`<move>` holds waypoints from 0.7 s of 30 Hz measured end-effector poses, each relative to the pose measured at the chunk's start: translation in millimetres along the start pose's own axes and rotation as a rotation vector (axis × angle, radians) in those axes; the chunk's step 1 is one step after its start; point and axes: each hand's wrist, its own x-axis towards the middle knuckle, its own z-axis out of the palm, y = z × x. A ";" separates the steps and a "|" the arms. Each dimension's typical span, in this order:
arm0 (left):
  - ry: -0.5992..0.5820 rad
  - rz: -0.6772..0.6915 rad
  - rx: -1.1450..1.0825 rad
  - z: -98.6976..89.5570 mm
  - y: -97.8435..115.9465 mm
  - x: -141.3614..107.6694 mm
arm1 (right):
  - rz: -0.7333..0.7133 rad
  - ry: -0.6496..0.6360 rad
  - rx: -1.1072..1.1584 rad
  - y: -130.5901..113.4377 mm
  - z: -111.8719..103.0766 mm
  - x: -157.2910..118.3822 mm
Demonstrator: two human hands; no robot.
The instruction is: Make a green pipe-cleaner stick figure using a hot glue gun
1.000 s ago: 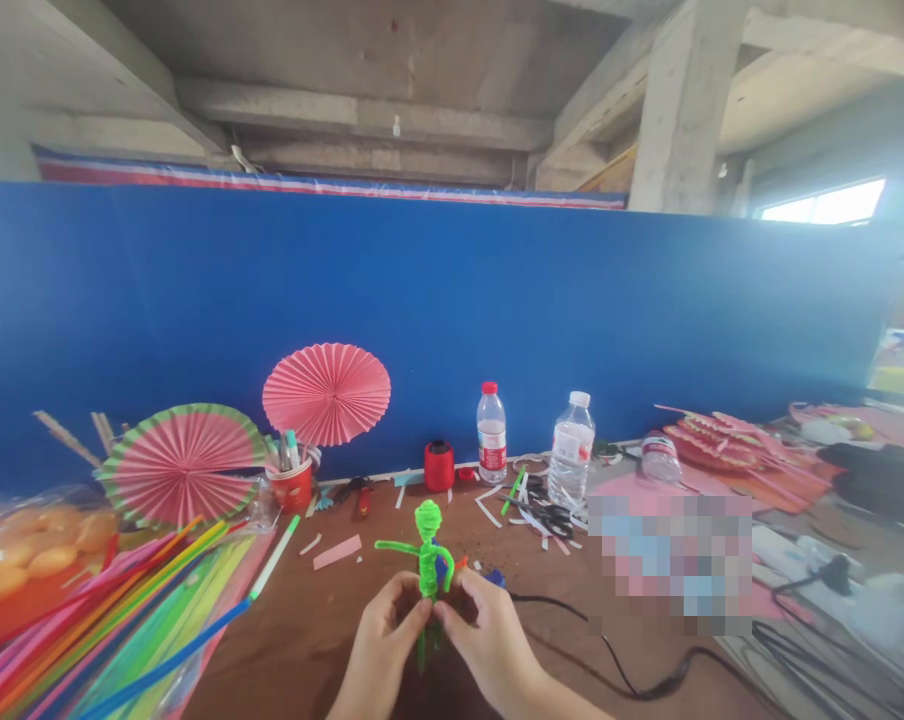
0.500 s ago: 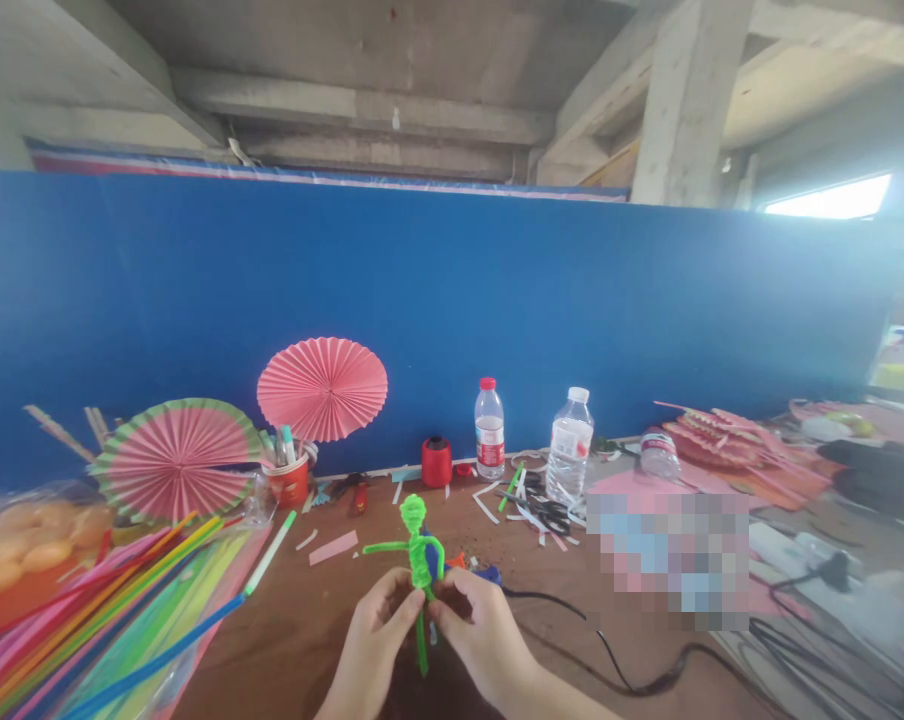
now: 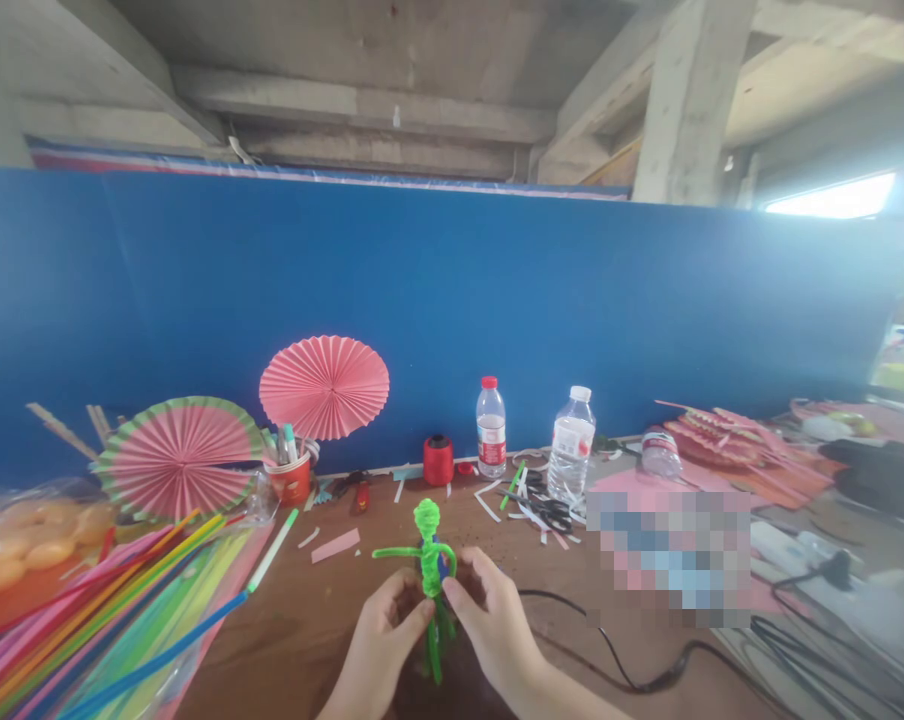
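Note:
A bright green pipe-cleaner figure [image 3: 430, 565] stands upright between my two hands, with a round coiled head, a wrapped body, one arm stretched left and the other bent into a loop on the right. Two legs hang below. My left hand [image 3: 392, 625] pinches the figure low on its body, thumb in front. The thumb and fingers of my right hand [image 3: 491, 610] are closed at the looped arm on the figure's right side. A blue object, partly hidden, lies behind the figure.
Colourful pipe cleaners [image 3: 122, 620] cover the left. Pink paper fans [image 3: 324, 388] and a marker cup [image 3: 291, 478] stand at the back left. Beyond are a red glue pot [image 3: 438, 461], bottles [image 3: 571, 445], scissors [image 3: 553, 513] and paper scraps. A black cable [image 3: 617, 670] crosses the right.
The green figure has shifted slightly right and its second leg now shows below my fingers. My right hand has moved up and right, to the looped arm.

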 end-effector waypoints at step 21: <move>0.120 -0.065 -0.025 7.4 14.4 -4.2 | -0.021 -0.008 -0.732 -56.0 -122.7 19.2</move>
